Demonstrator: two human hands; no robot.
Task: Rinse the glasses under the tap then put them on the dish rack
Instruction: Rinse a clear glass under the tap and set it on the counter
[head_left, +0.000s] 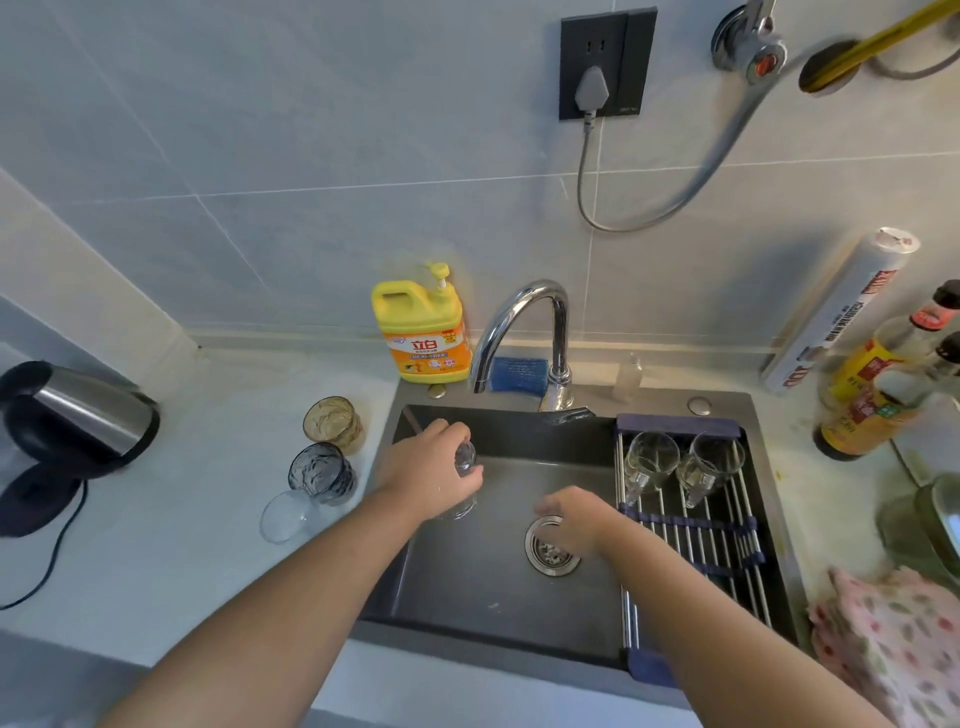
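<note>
My left hand (434, 470) grips a clear glass (464, 460) over the left part of the dark sink (498, 613), below and left of the chrome tap (514, 327). No water stream shows. My right hand (569, 519) hovers over the drain (550, 558), fingers loosely curled, holding nothing. Two clear glasses (652, 457) (714, 462) lie on the roll-up dish rack (691, 530) across the sink's right side. On the counter left of the sink stand an amber glass (333, 423), a grey-blue glass (321, 473) and a clear glass on its side (284, 517).
A yellow detergent bottle (423, 327) and a blue sponge (518, 373) sit behind the sink. An electric kettle (78, 415) stands at far left. Sauce bottles (878, 384), a wrap roll (841, 312) and a floral cloth (893, 639) crowd the right counter.
</note>
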